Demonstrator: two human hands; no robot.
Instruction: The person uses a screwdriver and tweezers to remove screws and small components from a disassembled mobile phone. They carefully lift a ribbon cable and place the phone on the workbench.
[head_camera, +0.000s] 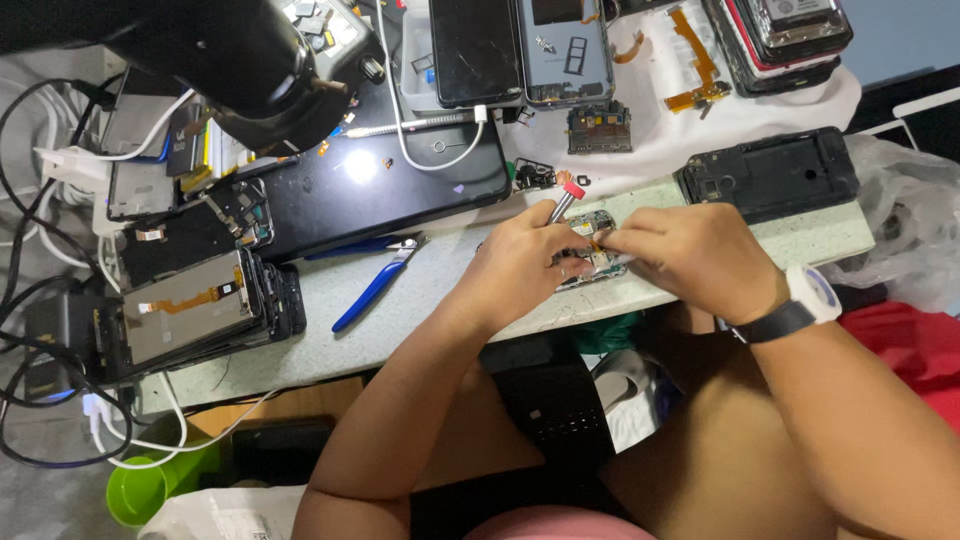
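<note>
My left hand (520, 265) grips a thin metal tool with a red cap (566, 198), its tip hidden behind my fingers. It works on a small opened phone circuit board (603, 222) lying near the table's front edge. Pinching at the same board from the right is my right hand (695, 255), fingertips touching it near an orange flex strip. A white watch with a black band sits on that wrist.
A black phone frame (770, 172) lies right of my hands. Blue-handled pliers (375, 285) rest to the left, beside a stack of phone screens (195, 310). A large dark screen (380, 180), cables and a black lamp head (230, 60) fill the back left.
</note>
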